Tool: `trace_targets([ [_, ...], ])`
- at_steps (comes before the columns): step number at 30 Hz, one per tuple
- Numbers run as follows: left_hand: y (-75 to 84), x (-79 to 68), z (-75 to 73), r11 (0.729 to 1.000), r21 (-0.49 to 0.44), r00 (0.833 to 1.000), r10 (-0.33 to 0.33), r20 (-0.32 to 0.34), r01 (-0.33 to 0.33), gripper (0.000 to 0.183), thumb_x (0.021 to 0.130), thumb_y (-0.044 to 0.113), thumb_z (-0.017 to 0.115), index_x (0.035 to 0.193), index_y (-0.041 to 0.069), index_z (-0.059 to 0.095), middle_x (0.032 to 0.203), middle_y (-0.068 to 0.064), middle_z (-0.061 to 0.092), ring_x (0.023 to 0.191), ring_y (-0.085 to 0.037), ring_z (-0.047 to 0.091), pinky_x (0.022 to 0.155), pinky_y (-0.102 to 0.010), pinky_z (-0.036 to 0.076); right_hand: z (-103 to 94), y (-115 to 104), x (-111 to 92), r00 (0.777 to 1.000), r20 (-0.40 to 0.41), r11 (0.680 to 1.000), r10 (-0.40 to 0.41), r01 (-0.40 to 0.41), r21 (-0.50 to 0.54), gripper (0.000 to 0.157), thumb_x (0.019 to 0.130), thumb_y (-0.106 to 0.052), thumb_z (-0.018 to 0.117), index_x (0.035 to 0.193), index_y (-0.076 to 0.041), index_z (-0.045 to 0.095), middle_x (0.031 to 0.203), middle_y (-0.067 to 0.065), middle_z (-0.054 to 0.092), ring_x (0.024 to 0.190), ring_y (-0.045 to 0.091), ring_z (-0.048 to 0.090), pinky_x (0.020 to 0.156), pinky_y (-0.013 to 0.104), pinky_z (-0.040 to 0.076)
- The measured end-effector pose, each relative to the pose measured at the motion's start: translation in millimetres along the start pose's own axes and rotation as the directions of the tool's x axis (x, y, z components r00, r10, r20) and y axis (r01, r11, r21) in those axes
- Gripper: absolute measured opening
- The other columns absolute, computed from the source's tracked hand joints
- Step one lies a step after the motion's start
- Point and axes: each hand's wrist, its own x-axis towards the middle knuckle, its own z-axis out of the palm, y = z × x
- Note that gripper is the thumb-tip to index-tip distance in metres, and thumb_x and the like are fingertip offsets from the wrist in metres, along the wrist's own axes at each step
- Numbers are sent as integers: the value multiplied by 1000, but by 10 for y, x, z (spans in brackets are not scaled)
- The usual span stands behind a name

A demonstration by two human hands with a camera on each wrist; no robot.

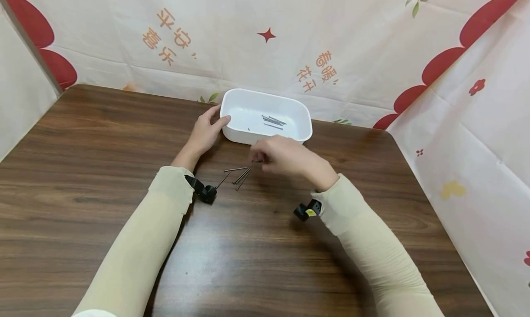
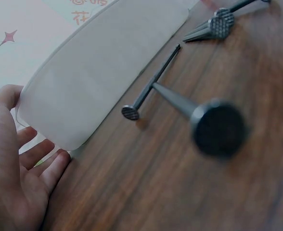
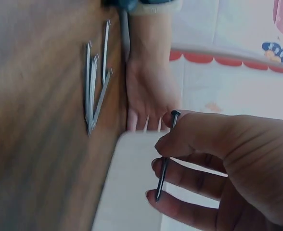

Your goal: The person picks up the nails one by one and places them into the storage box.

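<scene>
My right hand (image 1: 285, 157) pinches a single nail (image 3: 163, 166) between thumb and fingers, just in front of the white plastic box (image 1: 233, 135). The nail's flat head shows above the thumb in the right wrist view. With the thumb over the rim and the other fingers at the outer side, my left hand (image 1: 205, 130) grips the box's left end. Inside the box lie several nails (image 1: 273, 122). On the table between my forearms are several loose nails (image 1: 242, 176), some touching; one nail head (image 2: 219, 129) looms close in the left wrist view.
The brown wood-grain table (image 1: 103, 206) extends around the box. Its far edge meets a white printed cloth (image 1: 232, 41) with red and orange patterns, which also hangs along the right side. Each sleeve cuff has a small black camera (image 1: 207, 193) strapped to it.
</scene>
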Motion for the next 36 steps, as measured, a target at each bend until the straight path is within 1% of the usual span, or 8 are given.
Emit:
trace_targets([
  [5, -8, 16, 5, 1000, -3, 1000, 9, -3, -9, 63, 101, 35, 56, 157, 13, 38, 153, -14, 49, 136, -30, 55, 113, -45, 46, -189, 180, 22, 1000, 3, 999, 18, -18, 29, 20, 86, 0, 67, 96, -16, 72, 87, 1, 70, 82, 15, 61, 76, 31, 51],
  [10, -17, 13, -10, 1000, 4, 1000, -1, -6, 1, 63, 101, 36, 55, 157, 12, 38, 154, -14, 48, 138, -30, 53, 113, -45, 45, -351, 362, 105, 999, 6, 998, 52, -52, 22, 19, 87, -1, 66, 101, -11, 74, 89, 3, 71, 84, 18, 65, 77, 34, 53],
  [17, -27, 17, -12, 1000, -2, 1000, -3, 0, 3, 64, 101, 36, 56, 157, 12, 38, 156, -14, 46, 139, -31, 52, 114, -45, 45, -470, 613, 287, 993, 18, 993, 117, -117, -17, 18, 88, -1, 67, 103, -9, 74, 92, 7, 71, 86, 21, 65, 79, 36, 53],
  [23, -9, 36, 1, 1000, 2, 1000, -4, 3, 4, 64, 101, 37, 56, 157, 14, 38, 155, -13, 47, 139, -30, 52, 113, -45, 46, -504, 818, 473, 984, 40, 984, 175, -174, -31, 19, 91, -5, 66, 107, -9, 75, 93, 9, 72, 83, 21, 63, 75, 34, 52],
  [27, 15, 44, 1, 1000, 4, 1000, -1, 3, 1, 64, 101, 38, 56, 157, 14, 38, 156, -12, 47, 139, -30, 52, 113, -44, 46, -497, 939, 587, 980, 41, 981, 195, -195, -9, 20, 91, -5, 65, 108, -7, 75, 95, 10, 72, 86, 22, 63, 76, 33, 52],
  [31, 11, 36, -13, 1000, 5, 1000, 4, -5, -4, 63, 101, 36, 56, 157, 13, 39, 155, -13, 47, 139, -31, 52, 113, -45, 46, -427, 1045, 704, 977, 37, 977, 211, -212, 23, 22, 91, -4, 63, 110, -5, 75, 99, 12, 70, 90, 24, 62, 81, 36, 52],
  [36, -18, 18, -20, 1000, 17, 1000, -1, -6, 1, 64, 101, 37, 56, 157, 12, 38, 156, -14, 46, 139, -31, 52, 114, -45, 45, -298, 1144, 811, 975, 39, 975, 218, -219, 26, 27, 87, 0, 60, 109, -3, 75, 99, 14, 71, 93, 26, 64, 85, 38, 52],
])
